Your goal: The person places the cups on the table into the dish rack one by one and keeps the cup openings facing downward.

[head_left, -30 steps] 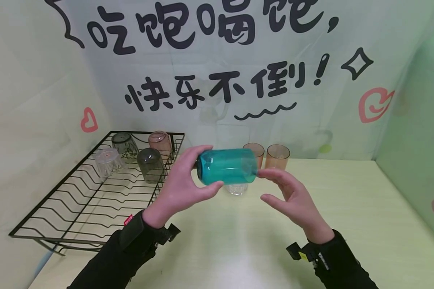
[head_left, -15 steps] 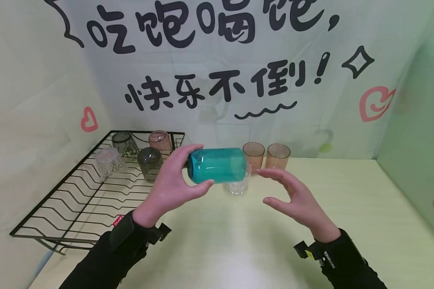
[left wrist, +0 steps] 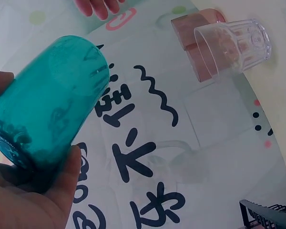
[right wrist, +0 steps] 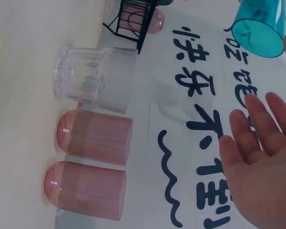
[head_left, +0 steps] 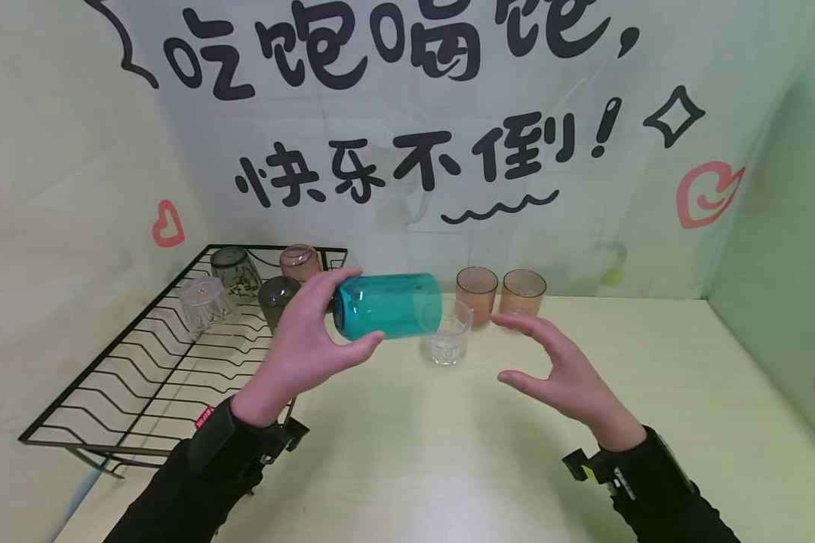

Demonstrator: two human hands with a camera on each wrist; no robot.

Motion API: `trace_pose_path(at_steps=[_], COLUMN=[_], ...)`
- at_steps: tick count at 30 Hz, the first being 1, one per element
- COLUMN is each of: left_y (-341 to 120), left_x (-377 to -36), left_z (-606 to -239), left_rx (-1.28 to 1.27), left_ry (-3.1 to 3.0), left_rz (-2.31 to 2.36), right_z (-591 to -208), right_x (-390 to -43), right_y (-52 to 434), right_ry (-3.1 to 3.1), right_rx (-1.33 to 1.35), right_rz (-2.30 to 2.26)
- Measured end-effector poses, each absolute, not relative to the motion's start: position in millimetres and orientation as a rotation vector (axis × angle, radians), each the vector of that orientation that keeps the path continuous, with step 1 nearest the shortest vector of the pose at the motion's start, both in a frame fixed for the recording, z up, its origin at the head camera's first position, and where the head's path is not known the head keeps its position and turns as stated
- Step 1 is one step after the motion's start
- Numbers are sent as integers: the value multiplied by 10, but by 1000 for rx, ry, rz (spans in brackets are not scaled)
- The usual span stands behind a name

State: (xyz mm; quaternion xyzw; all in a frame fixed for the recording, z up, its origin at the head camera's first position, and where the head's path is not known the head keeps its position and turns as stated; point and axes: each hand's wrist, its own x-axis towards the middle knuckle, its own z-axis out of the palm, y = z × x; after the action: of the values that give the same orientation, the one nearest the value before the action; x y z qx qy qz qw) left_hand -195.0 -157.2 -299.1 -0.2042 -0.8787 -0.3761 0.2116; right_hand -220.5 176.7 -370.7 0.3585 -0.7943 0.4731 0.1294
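A teal glass lies sideways in the air, its base end toward my left hand. The thumb and fingers of that hand grip it near the base, as the left wrist view also shows on the teal glass. My right hand hovers to the right, apart from the glass, with its fingers spread from the thumb and nothing held. Behind and below the teal glass, a clear glass stands upright on the table. Two pinkish-amber glasses stand upright just behind it.
At the left stands a black wire dish rack. Upside-down glasses rest on it: a clear one, a dark grey one, a pink one and another grey one, partly hidden by my left hand. A lettered wall sheet hangs behind the table.
My left hand has carried the teal glass leftward, toward the rack, uncovering more of the clear glass. My right hand has drifted slightly right, and the gap between it and the teal glass has widened.
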Motion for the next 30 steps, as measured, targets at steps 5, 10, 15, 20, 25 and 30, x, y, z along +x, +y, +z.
trace_pose_path(at_steps=[5,10,15,20,25,30], left_y=[-1621,-1665,-1719,-1797,-1903,-2009], left_x=[-1946,-1942,-1936,-1927,-1907,-1898], left_z=[-2989,-2987,-2988,-2999,-3010,-3037], left_rx=[-538,-510,-483,-456,-415,-370], left_ry=[-2453,-2479,-2506,-2532,-2538,-2539], left_rz=[-1036,-1008,-1002,-999,-997,-987], right_z=[-3724,-3744,-3762,-3776,-3795,-3809], right_x=[-2239,-2275,-2291,-2307,-2333,-2354], right_y=[1814,1852,1880,1917,1964,1999], right_ry=[-2306,-2304,-2310,-2315,-2325,-2335], right_rx=[1030,1032,1019,1017,1000,984], right_rz=[1262,1238,1212,1153,1092,1071])
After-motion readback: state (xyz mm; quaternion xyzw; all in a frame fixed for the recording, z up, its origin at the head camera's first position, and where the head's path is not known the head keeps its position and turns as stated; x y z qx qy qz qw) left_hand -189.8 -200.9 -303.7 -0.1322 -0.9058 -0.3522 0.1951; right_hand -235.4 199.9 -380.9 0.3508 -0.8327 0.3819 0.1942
